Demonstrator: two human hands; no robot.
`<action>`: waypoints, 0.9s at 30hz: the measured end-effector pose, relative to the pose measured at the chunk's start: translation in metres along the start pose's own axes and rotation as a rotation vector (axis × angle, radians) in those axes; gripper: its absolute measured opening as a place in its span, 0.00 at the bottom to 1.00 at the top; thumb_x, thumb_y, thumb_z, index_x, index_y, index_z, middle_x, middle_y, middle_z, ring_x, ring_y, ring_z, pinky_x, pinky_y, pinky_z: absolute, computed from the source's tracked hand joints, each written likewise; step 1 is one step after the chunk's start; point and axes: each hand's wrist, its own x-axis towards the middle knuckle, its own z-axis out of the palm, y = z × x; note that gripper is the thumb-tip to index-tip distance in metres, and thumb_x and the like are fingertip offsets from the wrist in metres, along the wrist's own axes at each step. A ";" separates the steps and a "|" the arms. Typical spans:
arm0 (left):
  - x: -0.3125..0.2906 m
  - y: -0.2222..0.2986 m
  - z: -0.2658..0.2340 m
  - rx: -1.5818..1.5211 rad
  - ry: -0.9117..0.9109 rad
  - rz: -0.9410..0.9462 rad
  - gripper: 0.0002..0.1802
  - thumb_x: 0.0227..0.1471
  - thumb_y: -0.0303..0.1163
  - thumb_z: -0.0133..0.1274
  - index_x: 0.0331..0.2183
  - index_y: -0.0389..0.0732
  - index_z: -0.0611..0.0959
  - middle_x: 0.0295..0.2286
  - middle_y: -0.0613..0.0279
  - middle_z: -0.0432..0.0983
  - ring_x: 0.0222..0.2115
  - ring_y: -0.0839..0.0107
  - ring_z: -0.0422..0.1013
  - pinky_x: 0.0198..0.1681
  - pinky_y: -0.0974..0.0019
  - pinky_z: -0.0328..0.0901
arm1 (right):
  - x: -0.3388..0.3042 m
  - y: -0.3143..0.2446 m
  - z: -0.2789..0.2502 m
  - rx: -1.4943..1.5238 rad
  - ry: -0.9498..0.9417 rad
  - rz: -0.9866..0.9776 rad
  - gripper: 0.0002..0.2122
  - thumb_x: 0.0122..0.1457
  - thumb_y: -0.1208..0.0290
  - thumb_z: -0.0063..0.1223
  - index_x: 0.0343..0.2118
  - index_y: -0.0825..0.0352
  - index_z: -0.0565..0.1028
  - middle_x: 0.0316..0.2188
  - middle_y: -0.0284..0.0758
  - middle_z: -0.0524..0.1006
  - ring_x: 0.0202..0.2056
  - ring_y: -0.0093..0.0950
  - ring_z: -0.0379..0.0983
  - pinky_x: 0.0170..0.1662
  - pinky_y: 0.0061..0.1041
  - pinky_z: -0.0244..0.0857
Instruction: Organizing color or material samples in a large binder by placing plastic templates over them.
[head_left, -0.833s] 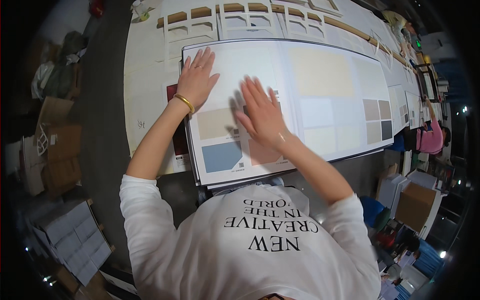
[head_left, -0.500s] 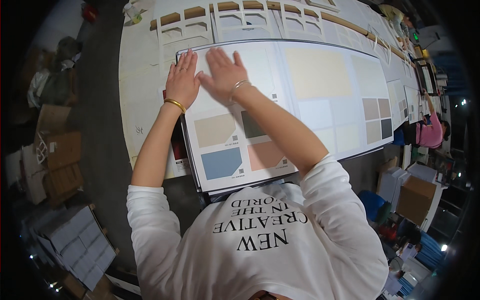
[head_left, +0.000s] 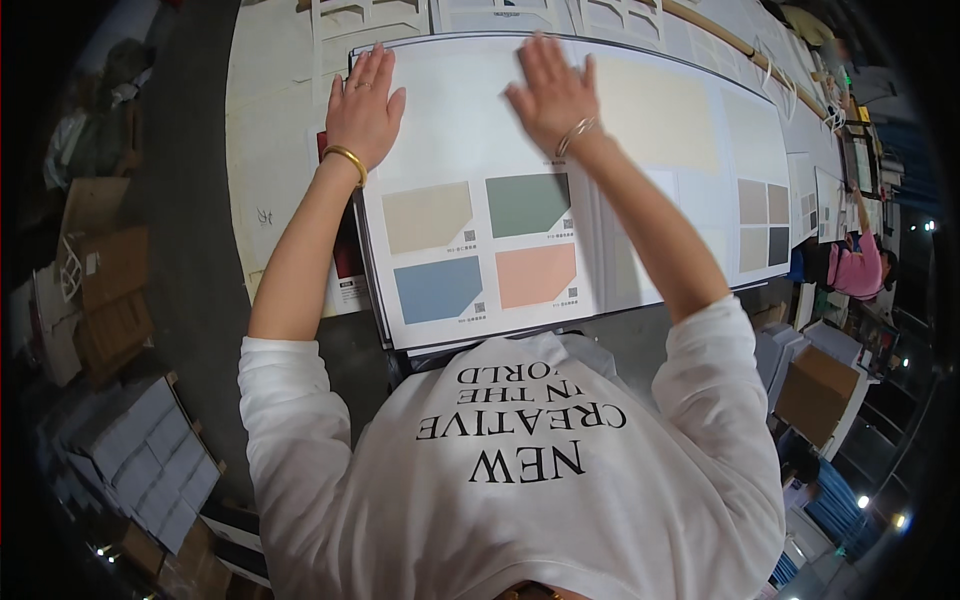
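Note:
A wide sample book (head_left: 430, 230) lies open in front of me, its left page bearing beige, green (head_left: 527, 206), blue (head_left: 438, 288) and salmon (head_left: 536, 276) colour swatches. Flat on that page's far left corner rests my left hand (head_left: 366, 112), fingers stretched and together, a gold bangle on the wrist. My right hand (head_left: 556, 95), slightly blurred, is spread palm down near the far edge by the book's fold, a silver bangle on its wrist. Neither hand grips anything. The right forearm covers part of the right-hand pages, which carry a large cream swatch (head_left: 670, 115) and smaller grey and dark ones (head_left: 763, 225).
White cut-out frames (head_left: 370, 22) and a long wooden pole (head_left: 715, 40) lie beyond the book on the table (head_left: 275, 150). A red and white booklet (head_left: 345, 255) sticks out under its left side. Stacked paper (head_left: 150, 460) and cardboard boxes (head_left: 120, 270) stand left; a person in pink (head_left: 858, 262) works at the right.
My right hand has slid rightward across the page, away from the left hand, uncovering the green swatch. The left hand stays at the corner. The whole view has shifted slightly.

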 end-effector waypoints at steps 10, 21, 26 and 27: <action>0.005 0.001 0.000 -0.055 0.002 0.027 0.30 0.62 0.44 0.36 0.63 0.47 0.58 0.64 0.66 0.49 0.65 0.68 0.46 0.66 0.53 0.40 | -0.108 -0.166 -0.041 0.446 -0.234 -0.364 0.33 0.63 0.48 0.35 0.65 0.64 0.52 0.68 0.33 0.48 0.69 0.25 0.37 0.68 0.43 0.25; 0.000 -0.005 0.003 -0.072 0.067 0.075 0.29 0.62 0.39 0.36 0.64 0.46 0.57 0.64 0.62 0.49 0.65 0.62 0.45 0.66 0.56 0.41 | -0.036 0.006 -0.012 0.105 -0.026 -0.023 0.32 0.64 0.48 0.31 0.66 0.61 0.50 0.68 0.33 0.49 0.68 0.29 0.42 0.68 0.43 0.33; -0.001 -0.006 -0.003 -0.064 0.022 0.075 0.29 0.63 0.39 0.36 0.63 0.44 0.58 0.64 0.61 0.49 0.65 0.63 0.45 0.66 0.59 0.41 | 0.048 0.025 -0.032 0.128 -0.282 0.056 0.30 0.66 0.54 0.21 0.66 0.68 0.44 0.69 0.39 0.42 0.69 0.32 0.34 0.70 0.36 0.29; 0.000 -0.005 -0.003 -0.069 0.026 0.078 0.29 0.63 0.39 0.36 0.63 0.44 0.58 0.64 0.61 0.49 0.65 0.63 0.45 0.66 0.59 0.41 | 0.061 0.032 -0.031 0.127 -0.248 0.087 0.30 0.65 0.54 0.22 0.66 0.68 0.46 0.68 0.39 0.44 0.69 0.33 0.36 0.70 0.36 0.30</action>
